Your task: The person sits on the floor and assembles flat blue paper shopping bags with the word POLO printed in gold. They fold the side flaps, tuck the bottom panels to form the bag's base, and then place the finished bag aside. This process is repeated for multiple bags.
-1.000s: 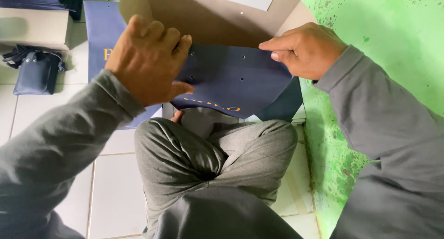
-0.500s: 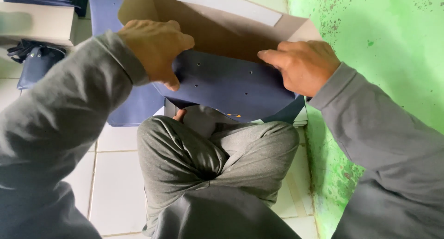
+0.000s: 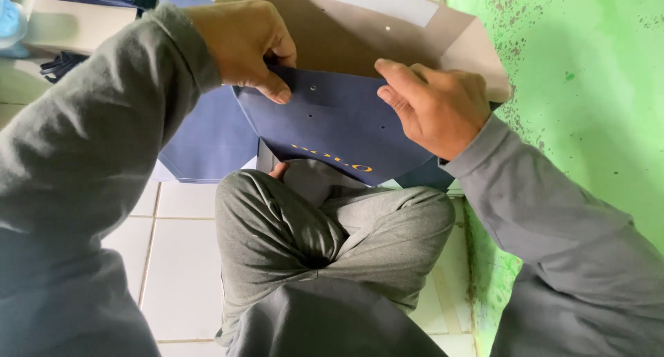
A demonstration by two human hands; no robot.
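A navy blue paper sheet (image 3: 332, 125) with small punched holes and a gold print rests above my crossed legs (image 3: 332, 239). Its brown inner side (image 3: 346, 35) stands up behind it, with a white strip along the top. My left hand (image 3: 242, 42) pinches the upper left edge of the blue panel, thumb on the front. My right hand (image 3: 432, 105) grips the panel's right edge, fingers pressed flat on the blue face.
More navy blue sheets (image 3: 207, 139) lie flat on the white tiled floor (image 3: 180, 246) to the left. A pale box (image 3: 76, 25) and a dark bag (image 3: 59, 63) sit at the far left. A green painted wall (image 3: 581, 87) runs along the right.
My left hand has shifted from lying flat over the sheet to pinching its upper left edge. My right hand slid down onto the blue panel. The view moved closer.
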